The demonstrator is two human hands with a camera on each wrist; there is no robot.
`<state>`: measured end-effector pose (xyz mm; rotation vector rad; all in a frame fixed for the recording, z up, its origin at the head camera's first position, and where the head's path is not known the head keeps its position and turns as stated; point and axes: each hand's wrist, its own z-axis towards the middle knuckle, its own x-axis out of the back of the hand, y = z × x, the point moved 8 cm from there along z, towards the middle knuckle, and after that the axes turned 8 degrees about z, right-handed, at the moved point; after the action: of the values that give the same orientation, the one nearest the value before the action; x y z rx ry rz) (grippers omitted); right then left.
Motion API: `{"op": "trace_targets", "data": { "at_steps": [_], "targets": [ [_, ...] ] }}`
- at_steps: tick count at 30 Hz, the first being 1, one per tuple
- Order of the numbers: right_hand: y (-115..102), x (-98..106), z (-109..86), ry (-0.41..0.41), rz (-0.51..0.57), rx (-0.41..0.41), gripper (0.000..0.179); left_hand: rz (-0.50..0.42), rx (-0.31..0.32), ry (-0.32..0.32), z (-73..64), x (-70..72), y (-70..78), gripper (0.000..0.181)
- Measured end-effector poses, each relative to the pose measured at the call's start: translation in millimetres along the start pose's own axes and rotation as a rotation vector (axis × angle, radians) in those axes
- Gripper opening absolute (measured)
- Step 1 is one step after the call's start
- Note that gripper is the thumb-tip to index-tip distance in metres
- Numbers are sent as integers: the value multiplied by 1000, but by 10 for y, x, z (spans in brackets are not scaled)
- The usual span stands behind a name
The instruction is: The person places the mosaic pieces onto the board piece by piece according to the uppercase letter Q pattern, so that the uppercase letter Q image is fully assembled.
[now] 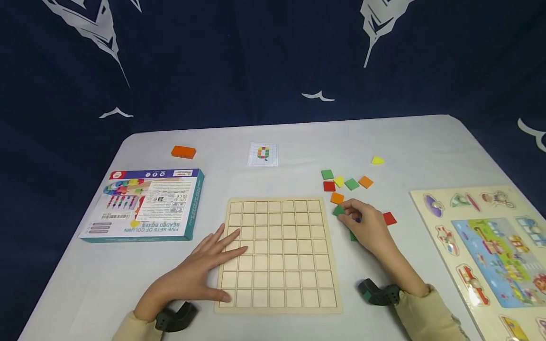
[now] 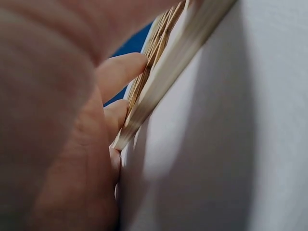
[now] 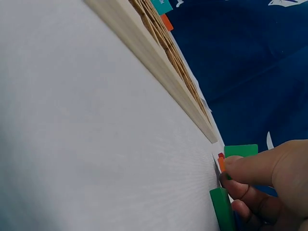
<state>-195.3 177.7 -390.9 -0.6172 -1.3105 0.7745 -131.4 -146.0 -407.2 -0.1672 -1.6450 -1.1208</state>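
A wooden grid board with square cells lies in the middle of the table. My left hand rests with spread fingers over the board's left edge; the left wrist view shows fingertips touching its rim. To the right of the board, my right hand pinches a green square tile between thumb and fingers. Another green tile is on the table under that hand, mostly hidden in the head view. Around it lie an orange tile and red tiles.
Beyond the right hand are more tiles, including a yellow piece. A pattern card lies behind the board. At left are a bead-toy box and an orange block; at right, a picture puzzle board.
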Motion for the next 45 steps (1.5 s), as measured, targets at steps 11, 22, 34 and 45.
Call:
{"op": "trace_targets", "data": {
  "at_steps": [11, 22, 34, 45],
  "targets": [
    [-71, 105, -11, 23, 92, 45, 32, 13, 47, 27, 46, -43, -6, 86],
    [-261, 27, -10, -71, 484, -75, 22, 44, 80, 39, 102, -19, 0, 86],
    [-433, -263, -159, -214, 613, -140, 12, 81, 89, 42, 77, -82, 88, 84],
    [-430, -448, -219, -261, 450, -105, 13, 87, 103, 33, 74, -65, 89, 85]
  ]
}}
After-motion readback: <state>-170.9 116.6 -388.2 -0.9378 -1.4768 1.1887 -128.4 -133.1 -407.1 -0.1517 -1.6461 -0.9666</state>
